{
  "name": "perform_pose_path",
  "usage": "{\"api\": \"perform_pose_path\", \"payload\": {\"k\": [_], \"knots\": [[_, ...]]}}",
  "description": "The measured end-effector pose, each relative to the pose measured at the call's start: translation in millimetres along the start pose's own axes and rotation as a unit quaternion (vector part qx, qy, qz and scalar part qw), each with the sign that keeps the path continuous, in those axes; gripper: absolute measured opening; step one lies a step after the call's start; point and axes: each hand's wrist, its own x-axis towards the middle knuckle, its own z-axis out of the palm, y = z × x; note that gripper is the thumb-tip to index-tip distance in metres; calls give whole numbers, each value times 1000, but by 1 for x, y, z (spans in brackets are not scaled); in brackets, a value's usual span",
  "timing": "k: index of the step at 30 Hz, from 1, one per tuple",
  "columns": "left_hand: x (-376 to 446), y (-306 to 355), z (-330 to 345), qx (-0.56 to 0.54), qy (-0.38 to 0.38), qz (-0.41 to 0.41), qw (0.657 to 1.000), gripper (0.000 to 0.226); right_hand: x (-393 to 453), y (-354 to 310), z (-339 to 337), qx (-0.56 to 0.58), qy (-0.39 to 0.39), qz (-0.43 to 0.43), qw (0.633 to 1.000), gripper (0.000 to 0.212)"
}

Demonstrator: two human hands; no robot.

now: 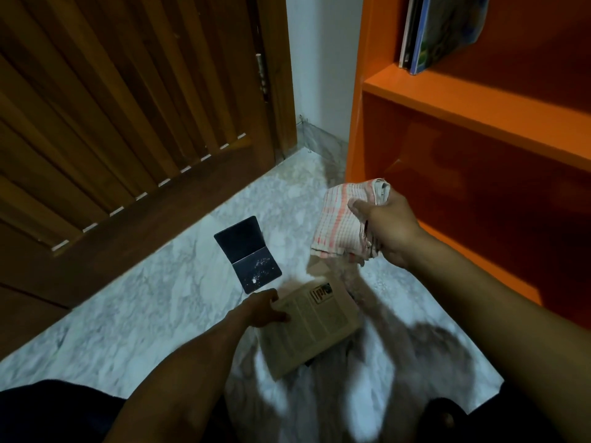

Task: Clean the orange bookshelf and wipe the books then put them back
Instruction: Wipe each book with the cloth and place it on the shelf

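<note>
1. The right hand [388, 233], right of centre in the frame, is gripping a folded white cloth with pale red checks [343, 223], fingers curled round its bunched edge so the folded part is hanging toward the left.
2. The left hand [263, 310], lower centre, is holding a thin tan paperback booklet with printed columns [315, 324] by its upper left edge, thumb on top and fingers beneath, just above the grey-white marble floor [144, 314].
3. The booklet is lying below and slightly left of the cloth, its long axis running from lower left to upper right; the cloth hand is the nearer one for wiping it and would likely have to come down and leftward.
4. A dark blue booklet lying open and flat [248, 254] is resting on the floor just above the left hand.
5. The orange bookshelf [473, 103] is filling the right side; its lower compartment is showing no books, while a few slim books [428, 33] are leaning at upper right.
6. A brown slatted wooden door [128, 107] is occupying the upper left.
</note>
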Motion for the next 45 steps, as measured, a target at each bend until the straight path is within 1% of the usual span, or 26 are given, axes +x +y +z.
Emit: {"api": "perform_pose_path", "payload": {"k": [2,3,4,6,7,8,11,14,17,19,21,23,25,26,31,34,37,40,41,43,45], "knots": [[-5,5,-5,-30,-12,9,999,62,0,0,-7,49,-11,60,997,27],[-9,9,-9,-46,-18,18,999,59,1,-1,-10,69,-13,83,994,32],[-12,14,-15,-57,-21,40,997,51,-1,-4,-14,92,-13,97,991,32],[-23,27,-32,-74,-14,85,994,29,0,-8,-21,130,-7,104,986,30],[-31,36,-43,-90,-7,99,991,20,1,-9,-24,129,0,101,986,31],[-41,47,-56,-110,-2,111,988,18,1,-11,-28,113,6,95,989,33],[-70,71,-96,-185,22,111,976,24,1,-14,-34,43,45,52,997,39],[-101,86,-132,-244,57,127,960,20,4,-17,-38,-12,102,-11,995,37],[-137,101,-161,-271,100,156,945,25,5,-22,-39,-41,149,-64,986,32],[-162,109,-175,-284,110,180,935,27,6,-29,-38,-88,170,-106,976,30],[-183,115,-182,-300,119,202,925,28,4,-39,-34,-138,175,-143,964,34],[-200,122,-183,-315,125,216,916,28,1,-44,-26,-175,152,-173,957,37],[-209,130,-179,-328,134,222,908,28,0,-39,-17,-216,127,-197,948,34],[-210,133,-177,-332,141,221,906,27,-1,-34,-15,-230,124,-206,943,37],[-207,137,-166,-377,151,201,891,29,-11,-18,-18,-227,119,-237,937,49],[-203,139,-160,-406,137,191,883,29,-19,-11,-15,-248,95,-248,932,61],[-197,147,-156,-438,136,194,867,30,-36,-6,-5,-278,53,-262,923,64],[-185,151,-157,-475,141,168,852,32,-64,7,12,-279,-28,-264,923,60],[-181,150,-158,-491,149,149,845,32,-71,14,17,-271,-54,-279,920,55],[-174,147,-161,-522,174,101,829,33,-79,30,23,-256,-98,-343,898,45],[-170,142,-165,-542,197,65,814,32,-83,39,24,-243,-137,-377,883,40]]}}
